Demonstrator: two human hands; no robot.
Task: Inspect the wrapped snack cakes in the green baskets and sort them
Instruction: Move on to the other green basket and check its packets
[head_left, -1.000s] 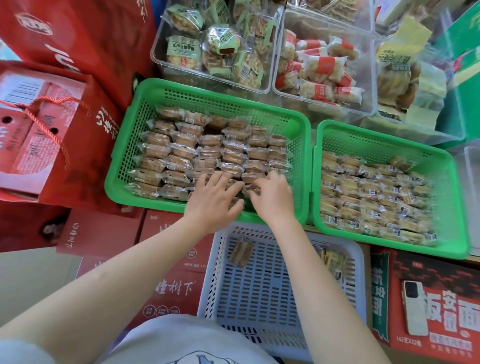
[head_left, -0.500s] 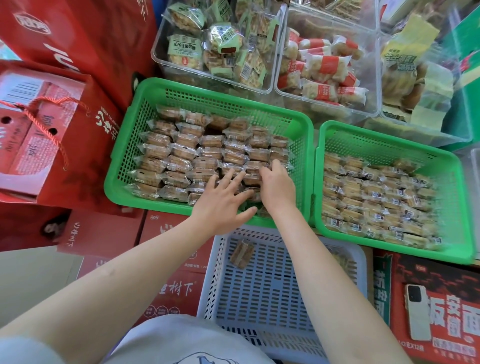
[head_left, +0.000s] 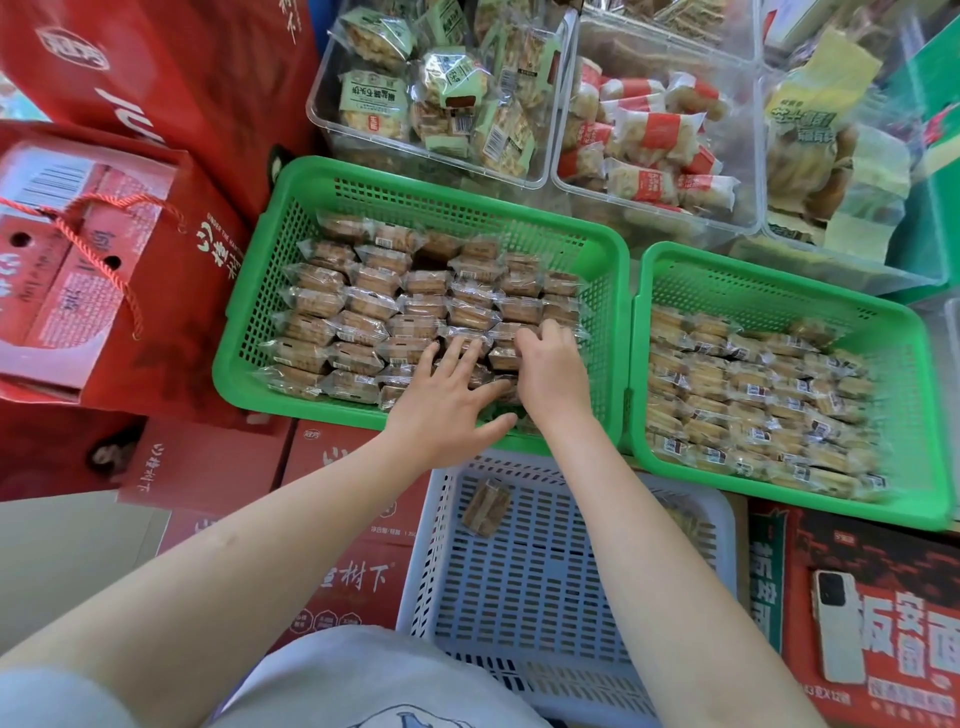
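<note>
Two green baskets lie side by side. The left green basket (head_left: 270, 291) holds rows of brown wrapped snack cakes (head_left: 363, 306). The right green basket (head_left: 914, 374) holds paler wrapped cakes (head_left: 753, 395). My left hand (head_left: 447, 400) lies flat with spread fingers on the cakes at the left basket's near edge. My right hand (head_left: 545, 369) is beside it, fingers curled down onto a wrapped cake in the near right corner. Below, a pale blue basket (head_left: 519, 587) holds one brown wrapped cake (head_left: 485, 506).
Clear bins of green-label (head_left: 431, 98) and red-label (head_left: 649, 140) snacks stand behind the baskets. Red gift boxes (head_left: 104, 270) crowd the left side and lie under the baskets. A white phone (head_left: 839, 631) rests on a red carton at the lower right.
Both hands have slid farther into the left green basket, from its near rim up over the cakes. My left fingers have spread flat; my right fingers have reached one row deeper.
</note>
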